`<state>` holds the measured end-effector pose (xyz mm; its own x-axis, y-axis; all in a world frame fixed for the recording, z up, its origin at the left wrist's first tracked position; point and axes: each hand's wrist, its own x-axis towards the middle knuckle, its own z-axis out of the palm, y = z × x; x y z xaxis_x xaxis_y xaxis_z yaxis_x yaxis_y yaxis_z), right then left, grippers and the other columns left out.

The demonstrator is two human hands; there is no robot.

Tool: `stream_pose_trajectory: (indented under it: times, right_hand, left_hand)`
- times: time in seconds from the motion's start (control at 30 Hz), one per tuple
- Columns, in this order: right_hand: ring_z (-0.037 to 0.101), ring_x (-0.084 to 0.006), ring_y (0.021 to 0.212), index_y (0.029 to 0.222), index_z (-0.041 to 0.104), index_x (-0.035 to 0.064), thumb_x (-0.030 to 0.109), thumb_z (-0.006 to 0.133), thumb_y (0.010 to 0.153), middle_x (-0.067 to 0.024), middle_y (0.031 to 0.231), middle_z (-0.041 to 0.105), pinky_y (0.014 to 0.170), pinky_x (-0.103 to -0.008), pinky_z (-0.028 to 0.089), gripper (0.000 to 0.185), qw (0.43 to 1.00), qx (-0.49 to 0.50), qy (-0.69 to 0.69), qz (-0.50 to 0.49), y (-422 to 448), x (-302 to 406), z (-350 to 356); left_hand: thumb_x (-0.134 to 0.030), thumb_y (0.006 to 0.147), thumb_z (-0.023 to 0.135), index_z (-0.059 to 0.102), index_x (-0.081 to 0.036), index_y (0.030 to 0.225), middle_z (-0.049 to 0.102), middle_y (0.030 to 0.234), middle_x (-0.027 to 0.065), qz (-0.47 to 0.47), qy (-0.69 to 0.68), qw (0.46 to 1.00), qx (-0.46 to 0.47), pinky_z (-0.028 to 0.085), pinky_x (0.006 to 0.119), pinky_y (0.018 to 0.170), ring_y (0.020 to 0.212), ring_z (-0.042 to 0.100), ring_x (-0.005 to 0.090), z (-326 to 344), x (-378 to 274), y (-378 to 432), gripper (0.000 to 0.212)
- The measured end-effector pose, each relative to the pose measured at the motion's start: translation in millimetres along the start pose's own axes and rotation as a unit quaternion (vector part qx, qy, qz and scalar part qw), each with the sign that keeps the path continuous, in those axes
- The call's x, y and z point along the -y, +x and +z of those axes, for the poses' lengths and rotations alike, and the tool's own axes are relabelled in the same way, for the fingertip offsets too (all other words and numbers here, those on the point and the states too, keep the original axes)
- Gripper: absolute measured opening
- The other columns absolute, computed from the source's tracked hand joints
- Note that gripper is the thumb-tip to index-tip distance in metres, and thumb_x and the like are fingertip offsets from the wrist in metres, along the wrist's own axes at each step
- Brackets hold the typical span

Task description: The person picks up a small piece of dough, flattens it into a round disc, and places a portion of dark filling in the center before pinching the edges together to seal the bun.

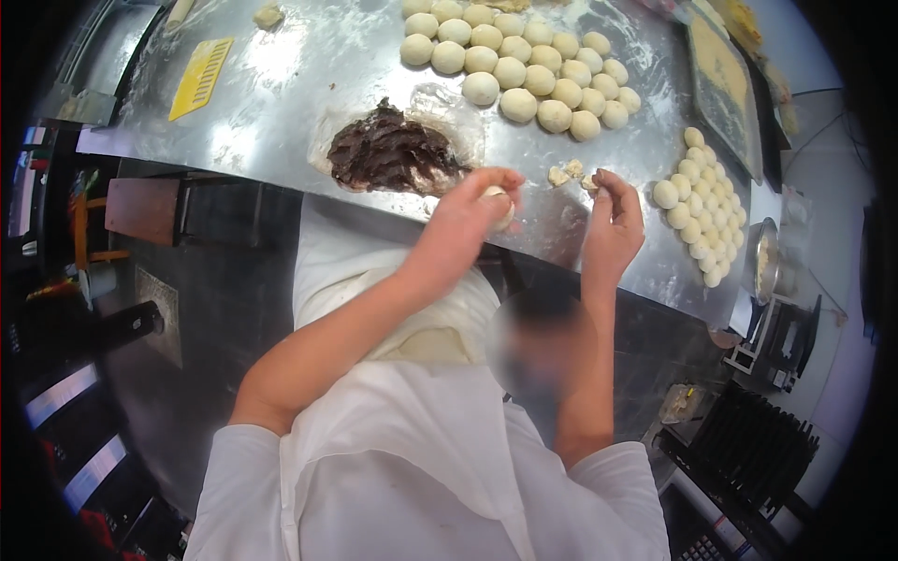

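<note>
My left hand [459, 221] is curled around a pale dough ball [504, 216], partly hidden by the fingers. To its right, my right hand [615, 228] pinches a small scrap of dough [588, 182] between thumb and fingertips, just over the steel tabletop. Two more dough scraps [559, 175] lie beside those fingertips. A mound of dark brown paste [389, 151], with a smeared, ridged surface, sits left of my left hand on what looks like clear plastic film [473, 133].
Several rows of round dough balls [540, 80] cover the table's far side. A second group of smaller balls [701, 203] is at the right. A yellow slotted scraper [201, 78] and a dough lump [268, 16] lie at left. A tray of crumbs [722, 77] stands at far right.
</note>
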<state>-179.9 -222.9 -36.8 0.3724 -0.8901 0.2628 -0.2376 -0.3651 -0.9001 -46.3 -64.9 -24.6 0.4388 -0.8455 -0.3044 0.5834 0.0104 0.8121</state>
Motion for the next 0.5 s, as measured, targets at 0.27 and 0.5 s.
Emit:
stream_pose_trajectory:
  times: [0.27,0.5]
  right_hand:
    - [0.064,-0.0133,0.088,0.112,0.069,-0.0021,-0.001,0.058,0.094,-0.0069,0.102,0.071,0.083,-0.0280,0.050,0.021,0.996,0.087,0.008,0.036,-15.4,2.2,-5.1]
    - [0.061,-0.0294,0.102,0.137,0.055,0.0023,0.014,0.085,0.077,-0.0154,0.119,0.063,0.085,-0.0373,0.052,0.068,0.952,0.262,-0.158,-0.021,-30.1,18.9,2.9]
  left_hand:
    - [-0.012,0.090,0.067,0.058,-0.004,0.131,0.062,0.127,0.0150,0.393,0.535,0.746,0.041,0.029,0.054,0.119,0.128,0.055,0.0342,15.8,20.4,13.1,0.043]
    - [0.002,0.099,0.055,0.069,0.000,0.111,0.069,0.111,0.0077,0.373,0.388,0.822,-0.187,0.049,0.027,0.094,0.104,0.064,0.0158,-56.4,-41.3,-12.7,0.018]
